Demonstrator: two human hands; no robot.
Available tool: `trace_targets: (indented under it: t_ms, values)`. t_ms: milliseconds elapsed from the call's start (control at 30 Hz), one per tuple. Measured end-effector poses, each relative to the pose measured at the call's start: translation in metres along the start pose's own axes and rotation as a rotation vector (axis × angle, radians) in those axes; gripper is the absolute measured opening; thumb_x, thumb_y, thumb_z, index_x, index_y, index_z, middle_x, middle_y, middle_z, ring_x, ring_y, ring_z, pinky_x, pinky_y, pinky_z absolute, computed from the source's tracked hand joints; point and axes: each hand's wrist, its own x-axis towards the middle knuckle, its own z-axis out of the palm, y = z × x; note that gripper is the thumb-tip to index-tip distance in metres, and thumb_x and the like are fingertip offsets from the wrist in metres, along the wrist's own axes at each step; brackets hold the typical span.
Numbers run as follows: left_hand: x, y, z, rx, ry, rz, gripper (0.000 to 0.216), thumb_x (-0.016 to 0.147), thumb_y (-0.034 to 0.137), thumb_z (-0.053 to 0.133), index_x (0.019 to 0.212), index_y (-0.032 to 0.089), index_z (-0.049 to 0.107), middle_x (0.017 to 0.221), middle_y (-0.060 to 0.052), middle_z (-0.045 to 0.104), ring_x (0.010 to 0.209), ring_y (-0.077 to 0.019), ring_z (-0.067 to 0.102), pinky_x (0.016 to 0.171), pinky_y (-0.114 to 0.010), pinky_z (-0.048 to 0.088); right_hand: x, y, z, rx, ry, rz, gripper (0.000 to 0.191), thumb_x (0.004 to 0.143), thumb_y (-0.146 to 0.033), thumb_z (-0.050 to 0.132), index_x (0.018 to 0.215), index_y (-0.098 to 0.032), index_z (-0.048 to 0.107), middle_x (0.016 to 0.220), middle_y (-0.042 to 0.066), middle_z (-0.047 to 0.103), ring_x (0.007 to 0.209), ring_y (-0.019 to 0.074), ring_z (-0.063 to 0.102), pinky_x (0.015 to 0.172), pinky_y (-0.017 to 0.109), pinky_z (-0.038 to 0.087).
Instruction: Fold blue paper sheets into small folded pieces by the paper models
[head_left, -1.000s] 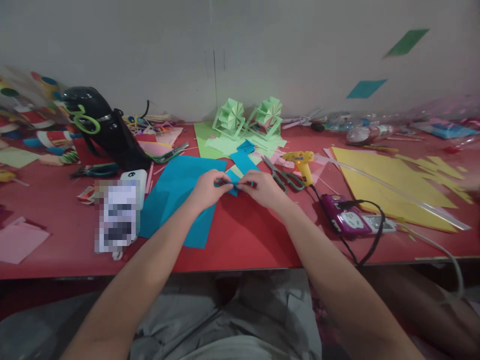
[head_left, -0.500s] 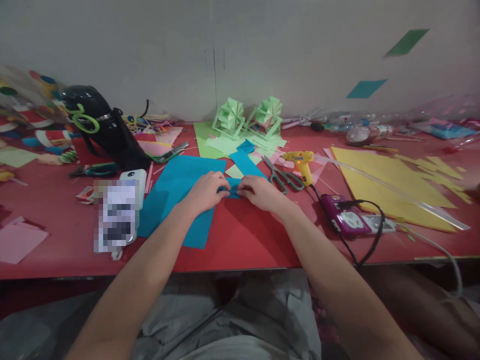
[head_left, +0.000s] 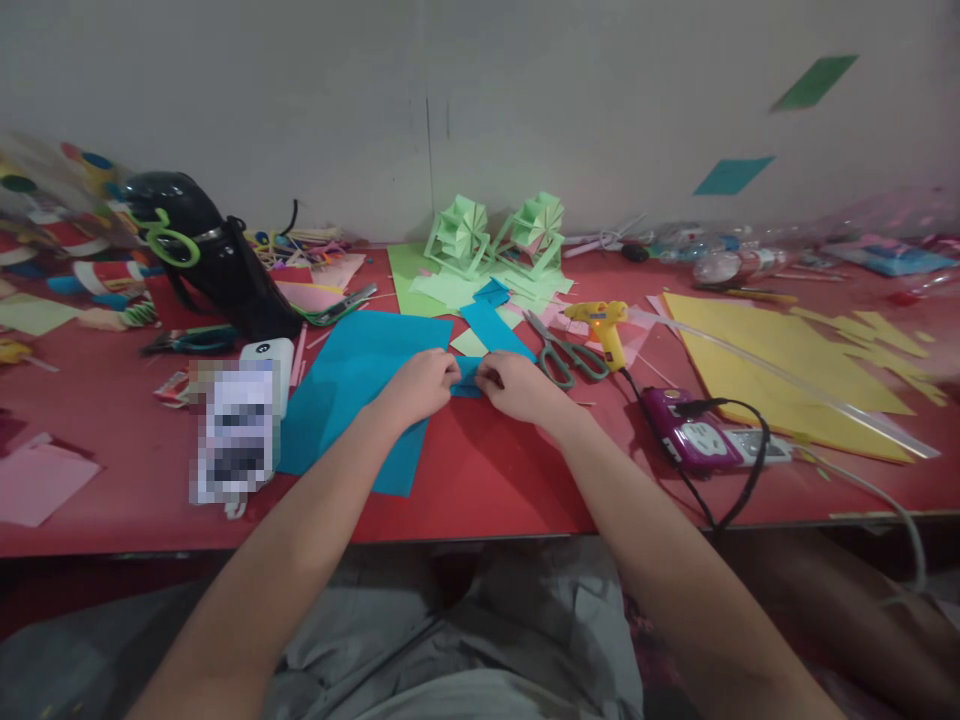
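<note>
A: Where is the small folded blue paper (head_left: 469, 377)?

B: At the red table (head_left: 487, 490), left of the scissors (head_left: 553, 347) and slightly nearer the person, spanning the gap between two bare hands.

A: What does the left hand (head_left: 422, 384) do?

B: It grips the paper's left end, fingers curled closed, the thumb mostly hidden from view.

A: And the right hand (head_left: 519, 386)?

B: It pinches the opposite end, thumb and bent fingers together, in front of the scissors and a little to their left.

A: What surrounds the work?

B: A blue strip (head_left: 495, 327) lies just left of the scissors; a large blue sheet (head_left: 360, 385) spreads farther left, the left forearm crossing over it. Two pale green paper models (head_left: 460, 238) stand behind the scissors.

A: And on the other side?

B: A yellow glue gun (head_left: 611, 338) sits just right of the scissors, a small orange light glowing on it. A purple socket box (head_left: 686, 432) lies farther right and nearer the person, and yellow sheets (head_left: 772, 370) lie well right of the scissors.
</note>
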Motion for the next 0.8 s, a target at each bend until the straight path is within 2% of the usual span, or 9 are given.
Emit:
trace_targets:
  t_ms: [267,633,733,800]
  values:
    - [0.0012,0.0022,0.0014,-0.025,0.004,-0.061,0.016,0.093,0.019,0.05,0.079,0.02,0.056,0.091,-0.008,0.065,0.091,-0.0226,0.06,0.073,-0.032,0.042,0.0039,-0.0028,-0.0028,0.015,-0.021,0.097,0.011,0.089,-0.018,0.059,0.082,-0.015,0.067,0.08,0.007,0.068,0.071,0.0157,0.055,0.063,0.026,0.035]
    - [0.0027,0.0021,0.0021,-0.006,0.018,-0.072,0.011,0.093,0.02,0.054,0.082,0.021,0.054,0.092,-0.007,0.065,0.09,-0.0214,0.06,0.073,-0.031,0.042,0.0038,-0.0025,-0.0017,0.056,0.002,0.125,0.007,0.087,-0.017,0.061,0.08,-0.015,0.063,0.079,0.006,0.066,0.068,0.0143,0.053,0.062,0.026,0.036]
    - [0.0025,0.0023,0.0015,-0.021,0.038,-0.07,0.011,0.092,0.02,0.056,0.082,0.021,0.053,0.092,-0.007,0.064,0.089,-0.0213,0.06,0.072,-0.031,0.042,0.0044,0.0009,0.0006,0.091,0.024,0.138,0.002,0.085,-0.017,0.063,0.085,-0.016,0.061,0.082,0.006,0.066,0.071,0.015,0.055,0.063,0.026,0.038]
    - [0.0022,0.0031,0.0004,-0.038,0.05,-0.079,0.01,0.091,0.02,0.058,0.083,0.021,0.052,0.092,-0.006,0.064,0.087,-0.0209,0.059,0.071,-0.031,0.042,0.0053,0.0039,0.0027,0.113,0.042,0.141,0.007,0.084,-0.016,0.064,0.09,-0.016,0.06,0.085,0.006,0.066,0.071,0.0152,0.055,0.064,0.026,0.039]
